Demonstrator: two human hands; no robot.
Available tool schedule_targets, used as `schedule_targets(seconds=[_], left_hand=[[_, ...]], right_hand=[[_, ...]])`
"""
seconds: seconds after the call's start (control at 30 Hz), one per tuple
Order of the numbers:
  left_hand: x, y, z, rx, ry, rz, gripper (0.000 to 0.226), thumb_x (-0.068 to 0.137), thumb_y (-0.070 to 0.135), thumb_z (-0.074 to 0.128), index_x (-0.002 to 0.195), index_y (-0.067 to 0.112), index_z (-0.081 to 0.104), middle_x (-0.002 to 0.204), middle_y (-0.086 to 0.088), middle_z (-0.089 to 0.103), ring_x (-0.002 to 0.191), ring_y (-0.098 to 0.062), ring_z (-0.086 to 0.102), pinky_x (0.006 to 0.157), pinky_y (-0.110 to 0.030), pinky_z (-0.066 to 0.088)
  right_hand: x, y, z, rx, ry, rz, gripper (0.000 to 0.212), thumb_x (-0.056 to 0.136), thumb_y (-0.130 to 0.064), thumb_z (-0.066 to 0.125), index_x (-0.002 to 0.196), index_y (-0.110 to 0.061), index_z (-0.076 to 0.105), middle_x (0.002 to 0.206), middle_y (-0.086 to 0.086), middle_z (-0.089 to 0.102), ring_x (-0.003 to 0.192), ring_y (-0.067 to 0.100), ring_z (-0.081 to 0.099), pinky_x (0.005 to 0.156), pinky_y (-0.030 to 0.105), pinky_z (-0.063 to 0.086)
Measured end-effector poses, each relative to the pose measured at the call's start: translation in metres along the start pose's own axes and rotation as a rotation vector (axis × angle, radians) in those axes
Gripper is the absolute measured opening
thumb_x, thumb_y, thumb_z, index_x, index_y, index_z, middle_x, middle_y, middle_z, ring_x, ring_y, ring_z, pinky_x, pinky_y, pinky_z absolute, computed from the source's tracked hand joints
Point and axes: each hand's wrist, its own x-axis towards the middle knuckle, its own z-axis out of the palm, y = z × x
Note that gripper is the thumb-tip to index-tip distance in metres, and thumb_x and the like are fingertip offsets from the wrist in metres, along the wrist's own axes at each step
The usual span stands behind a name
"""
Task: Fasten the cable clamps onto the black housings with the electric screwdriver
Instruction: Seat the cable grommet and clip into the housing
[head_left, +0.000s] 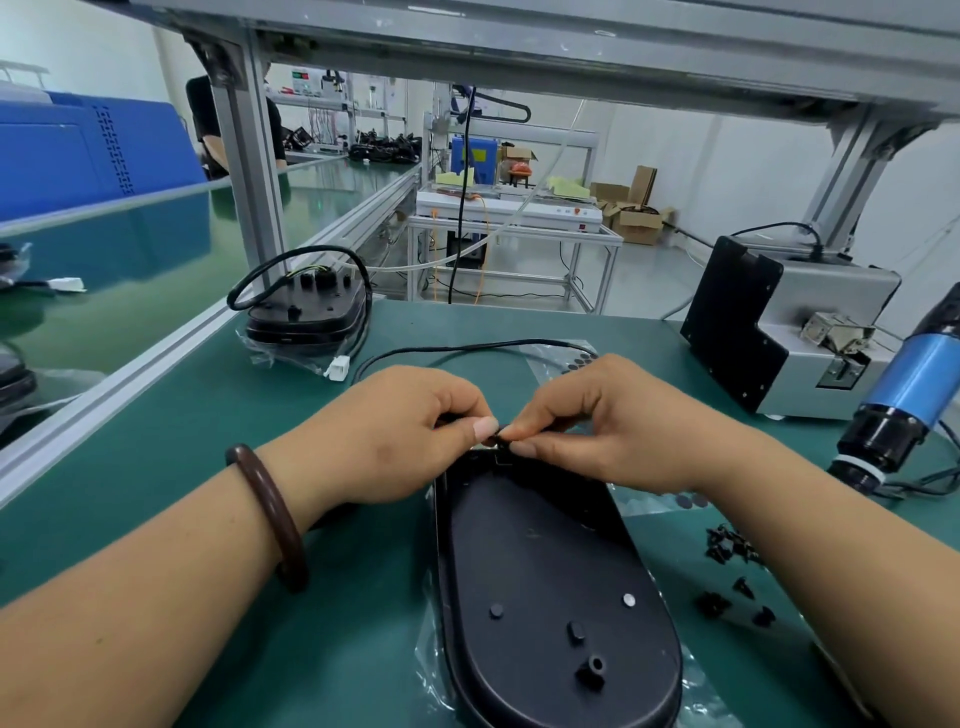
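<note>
My left hand (415, 431) and right hand (613, 426) met at the far end of the housing (535, 561), which lay flat on the mat (208, 415) before me, both pinching one small clamp (501, 435) just above its rim, with the screwdriver (904, 400) well apart at my right.

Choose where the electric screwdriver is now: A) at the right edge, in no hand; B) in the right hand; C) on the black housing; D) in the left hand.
A: the electric screwdriver is off to the right, while the left hand and right hand both pinch a small black part.
</note>
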Motion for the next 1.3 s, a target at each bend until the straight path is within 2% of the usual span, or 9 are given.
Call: schedule_targets(seconds=[0.17,0.3,0.5,0.63,0.87,1.03,1.1,1.2,1.3], left_hand=[[0.006,0.001,0.002,-0.047,-0.015,-0.046,0.033,0.094,0.033,0.051,0.062,0.032,0.057,0.053,0.01,0.047,0.055,-0.002,0.044,0.053,-0.016,0.032],[0.008,0.0,0.003,-0.078,-0.037,-0.055,0.029,0.094,0.031,0.051,0.067,0.029,0.062,0.051,0.012,0.047,0.054,-0.001,0.044,0.055,-0.015,0.035],[0.006,-0.003,0.003,-0.103,-0.041,-0.066,0.029,0.094,0.033,0.052,0.066,0.034,0.06,0.054,0.012,0.048,0.054,0.0,0.044,0.053,-0.014,0.034],[0.0,-0.004,0.003,-0.135,-0.015,-0.043,0.016,0.092,0.031,0.055,0.078,0.036,0.06,0.07,0.015,0.059,0.064,0.004,0.05,0.062,-0.012,0.038],[-0.004,-0.008,0.004,-0.166,-0.012,-0.032,0.011,0.092,0.029,0.056,0.086,0.032,0.066,0.083,0.007,0.068,0.08,-0.009,0.06,0.078,-0.027,0.049],[-0.006,-0.008,0.007,-0.167,0.011,-0.006,0.01,0.091,0.029,0.057,0.09,0.031,0.067,0.086,0.01,0.067,0.083,-0.007,0.06,0.082,-0.029,0.049],[-0.008,-0.01,0.007,-0.175,0.005,0.009,0.009,0.089,0.031,0.06,0.096,0.031,0.067,0.091,0.012,0.065,0.087,-0.005,0.06,0.083,-0.027,0.047],[-0.013,-0.012,0.008,-0.134,-0.037,0.054,0.03,0.077,0.047,0.061,0.104,0.035,0.063,0.094,0.014,0.06,0.087,0.005,0.054,0.077,-0.011,0.039],[-0.015,-0.013,0.009,-0.105,-0.058,0.076,0.031,0.08,0.047,0.068,0.108,0.038,0.058,0.1,0.016,0.052,0.09,0.006,0.049,0.082,-0.011,0.038]], right_hand=[[-0.001,-0.002,0.001,-0.007,0.03,-0.035,0.01,0.082,-0.008,0.075,0.091,-0.006,0.076,0.081,0.001,0.075,0.075,0.019,0.07,0.074,0.041,0.055],[-0.001,-0.003,0.009,-0.067,0.112,-0.097,0.007,0.082,-0.009,0.074,0.079,-0.003,0.073,0.073,0.003,0.073,0.066,0.021,0.067,0.063,0.044,0.053],[-0.001,-0.002,0.009,-0.015,0.096,-0.046,0.006,0.084,-0.008,0.072,0.08,-0.004,0.073,0.072,0.003,0.071,0.066,0.017,0.064,0.065,0.043,0.051],[-0.002,-0.001,0.012,0.059,0.109,0.011,0.007,0.086,-0.009,0.071,0.081,-0.005,0.072,0.074,0.005,0.071,0.069,0.018,0.063,0.069,0.042,0.051],[-0.001,0.0,0.016,0.154,0.109,0.102,0.009,0.086,-0.011,0.07,0.078,-0.014,0.071,0.078,0.002,0.072,0.075,0.018,0.066,0.075,0.036,0.054],[-0.001,-0.001,0.018,0.258,0.107,0.124,0.012,0.086,-0.002,0.068,0.076,-0.007,0.069,0.083,0.0,0.067,0.075,0.006,0.059,0.074,0.018,0.045],[0.0,-0.002,0.019,0.265,0.124,0.115,0.015,0.085,0.001,0.068,0.072,-0.006,0.067,0.081,-0.002,0.062,0.071,0.004,0.055,0.071,0.016,0.042],[0.001,-0.002,0.023,0.231,0.172,0.111,0.021,0.084,0.0,0.068,0.068,-0.013,0.063,0.075,0.0,0.058,0.067,0.005,0.052,0.067,0.018,0.041],[0.001,-0.002,0.026,0.173,0.208,0.084,0.023,0.084,-0.001,0.07,0.068,-0.016,0.062,0.072,0.001,0.056,0.065,0.005,0.05,0.066,0.02,0.04]])
